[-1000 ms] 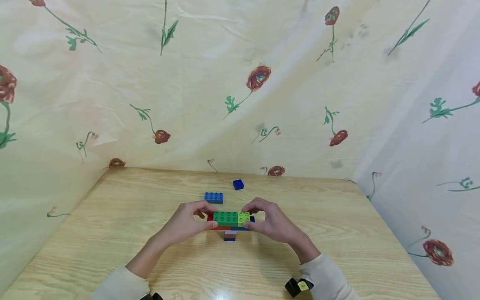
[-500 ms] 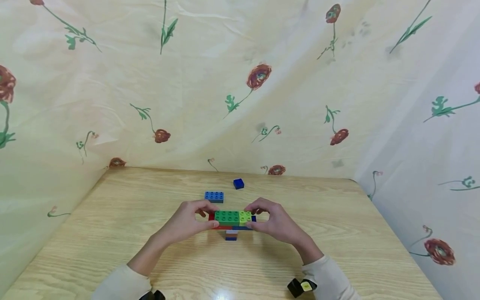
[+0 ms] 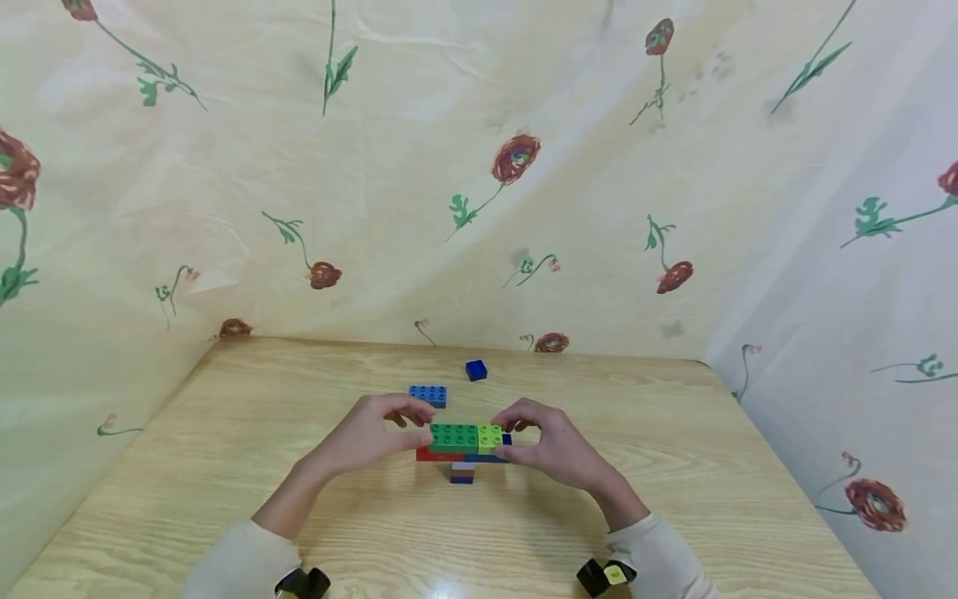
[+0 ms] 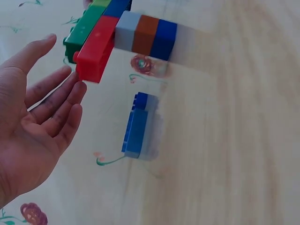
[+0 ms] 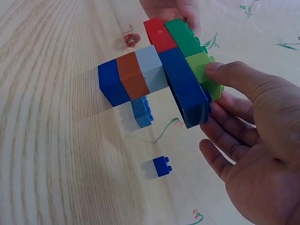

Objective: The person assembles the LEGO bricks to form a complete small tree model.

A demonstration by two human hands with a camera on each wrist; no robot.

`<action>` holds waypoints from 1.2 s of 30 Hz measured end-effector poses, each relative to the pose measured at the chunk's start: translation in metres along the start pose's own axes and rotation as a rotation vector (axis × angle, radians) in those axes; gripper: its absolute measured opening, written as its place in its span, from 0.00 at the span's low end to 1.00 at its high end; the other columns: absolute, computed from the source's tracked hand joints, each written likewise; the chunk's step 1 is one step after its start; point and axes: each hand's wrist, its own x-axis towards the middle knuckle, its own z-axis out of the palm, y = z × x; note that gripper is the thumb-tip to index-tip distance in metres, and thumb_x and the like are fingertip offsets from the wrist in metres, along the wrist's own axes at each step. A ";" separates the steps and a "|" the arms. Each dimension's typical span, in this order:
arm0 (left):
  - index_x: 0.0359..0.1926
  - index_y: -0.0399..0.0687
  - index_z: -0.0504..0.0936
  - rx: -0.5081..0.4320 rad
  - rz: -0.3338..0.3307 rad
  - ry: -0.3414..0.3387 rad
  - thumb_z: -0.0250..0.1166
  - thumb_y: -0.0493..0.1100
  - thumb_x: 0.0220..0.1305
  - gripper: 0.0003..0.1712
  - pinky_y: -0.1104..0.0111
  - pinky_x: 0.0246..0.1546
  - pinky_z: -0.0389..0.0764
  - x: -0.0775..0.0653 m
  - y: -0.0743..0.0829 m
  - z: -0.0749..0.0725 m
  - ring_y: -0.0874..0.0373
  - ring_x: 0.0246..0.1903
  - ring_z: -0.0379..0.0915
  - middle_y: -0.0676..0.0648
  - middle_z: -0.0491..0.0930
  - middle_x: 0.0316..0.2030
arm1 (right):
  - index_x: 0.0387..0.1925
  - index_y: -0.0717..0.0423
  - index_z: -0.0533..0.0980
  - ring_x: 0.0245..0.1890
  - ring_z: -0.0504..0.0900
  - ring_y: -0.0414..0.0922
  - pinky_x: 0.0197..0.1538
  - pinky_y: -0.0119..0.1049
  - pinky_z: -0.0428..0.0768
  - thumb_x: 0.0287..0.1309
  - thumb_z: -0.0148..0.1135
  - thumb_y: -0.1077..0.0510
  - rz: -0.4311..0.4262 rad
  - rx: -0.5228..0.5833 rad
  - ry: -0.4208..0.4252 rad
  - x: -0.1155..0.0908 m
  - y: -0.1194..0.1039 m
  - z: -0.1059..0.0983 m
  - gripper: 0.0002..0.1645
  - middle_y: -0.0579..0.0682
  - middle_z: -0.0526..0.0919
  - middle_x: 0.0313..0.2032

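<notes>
A toy-brick build stands on the table in front of me. Its narrow column has a dark blue brick [image 5: 112, 84], an orange brick [image 5: 130, 77] and a light grey brick [image 5: 151, 69]. Across the column lie a red brick [image 4: 98, 47] and a long blue brick [image 5: 185, 79], end to end. A green brick [image 3: 453, 438] and a lime-green brick [image 3: 490, 438] form the top layer. My right hand [image 3: 550, 445] pinches the lime-green brick between thumb and fingers. At the red and green end, my left hand [image 4: 35, 122] is spread, thumb and fingers apart, fingertips close to the red brick.
Behind the build lie a loose blue brick [image 3: 427, 397] with two rows of studs and a smaller dark blue brick [image 3: 476, 370]. Both rest on the wooden table [image 3: 299, 383]. A flower-patterned cloth [image 3: 389, 166] hangs behind and along the sides.
My left thumb and fingers have loosened from the red and green end, showing more of the red brick. The right hand keeps its pinch on the lime-green brick.
</notes>
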 end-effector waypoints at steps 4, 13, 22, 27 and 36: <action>0.54 0.55 0.86 0.002 0.009 0.029 0.70 0.53 0.69 0.17 0.69 0.47 0.80 0.011 -0.006 -0.013 0.60 0.46 0.80 0.54 0.88 0.46 | 0.51 0.44 0.83 0.47 0.81 0.41 0.55 0.48 0.82 0.60 0.75 0.51 -0.002 -0.003 -0.003 0.000 -0.001 0.000 0.17 0.41 0.85 0.47; 0.53 0.50 0.87 0.092 0.020 0.049 0.70 0.49 0.68 0.16 0.64 0.50 0.81 0.039 -0.022 -0.040 0.57 0.47 0.82 0.50 0.89 0.46 | 0.51 0.45 0.83 0.48 0.81 0.42 0.56 0.52 0.82 0.60 0.75 0.51 0.008 0.008 -0.007 0.001 -0.003 0.003 0.18 0.42 0.85 0.47; 0.55 0.47 0.85 0.090 -0.044 0.020 0.72 0.46 0.67 0.18 0.55 0.55 0.82 0.066 -0.032 -0.044 0.51 0.52 0.80 0.41 0.86 0.52 | 0.51 0.45 0.83 0.46 0.80 0.42 0.54 0.48 0.82 0.60 0.75 0.52 0.011 -0.012 -0.004 -0.002 -0.004 0.000 0.18 0.42 0.85 0.47; 0.60 0.40 0.82 0.049 -0.084 -0.014 0.71 0.44 0.68 0.23 0.53 0.59 0.80 0.077 -0.044 -0.038 0.47 0.55 0.79 0.37 0.84 0.56 | 0.51 0.45 0.83 0.47 0.81 0.43 0.54 0.50 0.82 0.60 0.75 0.50 0.013 -0.014 -0.016 -0.003 -0.005 -0.002 0.18 0.42 0.85 0.47; 0.64 0.37 0.79 -0.035 -0.149 -0.083 0.70 0.43 0.68 0.26 0.53 0.62 0.79 0.079 -0.071 -0.029 0.46 0.57 0.78 0.38 0.83 0.56 | 0.51 0.45 0.83 0.46 0.80 0.42 0.54 0.50 0.82 0.59 0.75 0.51 0.014 -0.010 -0.014 -0.003 -0.006 -0.002 0.18 0.42 0.85 0.47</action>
